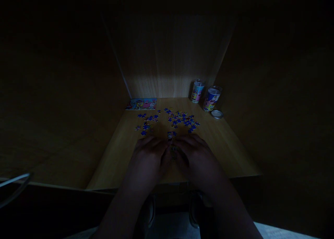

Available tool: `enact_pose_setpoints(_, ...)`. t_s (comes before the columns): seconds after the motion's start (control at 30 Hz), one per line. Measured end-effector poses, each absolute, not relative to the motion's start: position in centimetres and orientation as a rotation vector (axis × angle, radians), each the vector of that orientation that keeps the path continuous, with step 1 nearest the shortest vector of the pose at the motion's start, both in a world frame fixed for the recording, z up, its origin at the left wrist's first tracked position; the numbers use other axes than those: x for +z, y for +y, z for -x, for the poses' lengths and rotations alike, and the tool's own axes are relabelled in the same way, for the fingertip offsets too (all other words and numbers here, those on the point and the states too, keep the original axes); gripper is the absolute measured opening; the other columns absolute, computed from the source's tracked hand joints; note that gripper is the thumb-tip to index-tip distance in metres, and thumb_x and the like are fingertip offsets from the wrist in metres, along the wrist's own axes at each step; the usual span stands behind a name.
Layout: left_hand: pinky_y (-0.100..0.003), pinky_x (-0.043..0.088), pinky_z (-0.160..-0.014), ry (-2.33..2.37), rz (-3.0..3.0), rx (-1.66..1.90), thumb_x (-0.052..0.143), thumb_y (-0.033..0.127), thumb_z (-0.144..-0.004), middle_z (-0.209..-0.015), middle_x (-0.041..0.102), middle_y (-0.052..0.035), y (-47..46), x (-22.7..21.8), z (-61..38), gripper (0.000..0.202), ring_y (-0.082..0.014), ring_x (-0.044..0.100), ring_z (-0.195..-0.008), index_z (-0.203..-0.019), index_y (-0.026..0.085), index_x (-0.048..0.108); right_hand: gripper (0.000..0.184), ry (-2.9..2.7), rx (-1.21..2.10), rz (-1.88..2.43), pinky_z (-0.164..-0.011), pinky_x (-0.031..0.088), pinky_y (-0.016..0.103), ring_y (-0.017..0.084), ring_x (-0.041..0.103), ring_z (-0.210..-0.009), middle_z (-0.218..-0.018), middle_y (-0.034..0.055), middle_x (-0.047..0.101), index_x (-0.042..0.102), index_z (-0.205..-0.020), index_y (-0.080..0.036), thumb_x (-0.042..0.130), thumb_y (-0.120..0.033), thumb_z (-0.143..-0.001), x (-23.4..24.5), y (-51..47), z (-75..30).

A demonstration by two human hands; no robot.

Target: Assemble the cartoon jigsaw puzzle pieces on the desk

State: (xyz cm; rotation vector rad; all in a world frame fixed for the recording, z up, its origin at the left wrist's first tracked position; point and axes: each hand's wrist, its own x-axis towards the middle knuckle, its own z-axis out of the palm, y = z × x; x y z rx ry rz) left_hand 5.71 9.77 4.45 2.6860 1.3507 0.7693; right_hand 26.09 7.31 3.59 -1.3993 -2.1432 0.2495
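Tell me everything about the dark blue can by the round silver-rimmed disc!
The dark blue, cylindrical can is printed with pink and yellow cartoon shapes, and its upper part looks like clear plastic. It stands upright toward the back right of the wooden tabletop. A round, silver-rimmed disc lies flat in front; whether they touch is unclear. A light blue can stands behind it, to the left. Neither left hand nor right hand touches it. It's too dark to see inside.

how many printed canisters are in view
2: the left canister near the back panel, and the right canister beside it, slightly nearer. Dark areas could hide others.
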Motion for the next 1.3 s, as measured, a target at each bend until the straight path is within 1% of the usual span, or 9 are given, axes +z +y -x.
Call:
enact_pose_setpoints(0.1,-0.051,0.056,-0.094,1.339,-2.696,0.755,0.064,0.016,-0.106,-0.098,0.08,-0.0083,9.75,4.33,-5.63,0.015,-0.0301,0.072,-0.097,-0.1,0.02,0.077,0.033,-2.148,0.232,1.4,-0.121,0.052,0.052,0.029,0.068,-0.128,-0.136,0.0068,0.079,0.077,-0.138,-0.025,0.066,-0.021,-0.107,3.51,7.32,-26.1)
enact_pose_setpoints(0.33,-0.051,0.054,-0.096,1.335,-2.696,0.745,0.067,0.019,-0.107,-0.109,0.082,-0.0083,9.81,4.29,-5.76,0.014,-0.0306,0.072,-0.102,-0.111,0.022,0.08,0.031,-2.146,0.217,1.399,-0.118,0.054,0.051,0.029,0.069,-0.126,-0.134,0.0077,0.079,0.078,-0.135,-0.026,0.066,-0.02,-0.107,3.72,7.29,-25.99)
enact_pose_setpoints(0.43,-0.051,0.055,-0.097,1.338,-2.684,0.734,0.066,0.018,-0.106,-0.111,0.082,-0.0084,9.8,4.23,-5.79,0.017,-0.0306,0.072,-0.103,-0.114,0.022,0.08,0.03,-2.15,0.231,1.404,-0.118,0.053,0.052,0.03,0.069,-0.126,-0.135,0.0078,0.079,0.078,-0.135,-0.025,0.066,-0.021,-0.107,3.74,7.27,-25.99)
enact_pose_setpoints(0.57,-0.054,0.056,-0.102,1.328,-2.677,0.761,0.067,0.017,-0.105,-0.121,0.081,-0.0097,9.84,4.07,-5.69,0.021,-0.0322,0.072,-0.11,-0.122,0.021,0.08,0.032,-2.146,0.242,1.422,-0.118,0.053,0.053,0.029,0.069,-0.126,-0.135,0.0073,0.079,0.078,-0.136,-0.024,0.065,-0.021,-0.107,3.79,7.26,-26.02)
enact_pose_setpoints(0.67,-0.054,0.057,-0.101,1.286,-2.696,0.746,0.066,0.017,-0.106,-0.119,0.082,-0.0094,9.84,4.04,-5.66,0.019,-0.0317,0.072,-0.108,-0.119,0.02,0.08,0.033,-2.151,0.241,1.41,-0.117,0.053,0.052,0.029,0.069,-0.126,-0.136,0.0071,0.079,0.078,-0.136,-0.026,0.064,-0.021,-0.107,3.82,7.27,-26.03)
enact_pose_setpoints(0.83,-0.054,0.057,-0.098,1.284,-2.691,0.725,0.063,0.017,-0.108,-0.114,0.083,-0.0085,9.82,4.12,-5.7,0.019,-0.0306,0.072,-0.105,-0.117,0.021,0.08,0.035,-2.146,0.24,1.416,-0.121,0.052,0.052,0.029,0.068,-0.128,-0.138,0.0072,0.079,0.076,-0.14,-0.025,0.065,-0.021,-0.107,3.67,7.26,-26.0)
enact_pose_setpoints(1.07,-0.054,0.058,-0.097,1.252,-2.702,0.75,0.071,0.014,-0.103,-0.113,0.082,-0.0072,9.86,4.11,-5.76,0.015,-0.0307,0.072,-0.104,-0.113,0.021,0.08,0.032,-2.153,0.226,1.416,-0.118,0.052,0.05,0.028,0.069,-0.126,-0.135,0.0074,0.079,0.077,-0.137,-0.023,0.065,-0.02,-0.108,3.63,7.28,-25.94)
enact_pose_setpoints(1.23,-0.053,0.059,-0.097,1.239,-2.697,0.772,0.072,0.013,-0.102,-0.114,0.082,-0.0067,9.88,4.16,-5.87,0.016,-0.0304,0.072,-0.105,-0.114,0.021,0.08,0.032,-2.144,0.247,1.422,-0.118,0.052,0.05,0.028,0.069,-0.126,-0.137,0.0075,0.079,0.076,-0.137,-0.022,0.064,-0.02,-0.108,3.71,7.3,-25.96)
enact_pose_setpoints(1.3,-0.053,0.059,-0.098,1.242,-2.695,0.763,0.072,0.014,-0.103,-0.114,0.082,-0.0068,9.8,4.2,-5.89,0.015,-0.0304,0.072,-0.105,-0.113,0.022,0.079,0.031,-2.144,0.249,1.416,-0.117,0.052,0.05,0.028,0.069,-0.126,-0.137,0.0074,0.079,0.076,-0.136,-0.023,0.065,-0.019,-0.107,3.69,7.3,-25.98)
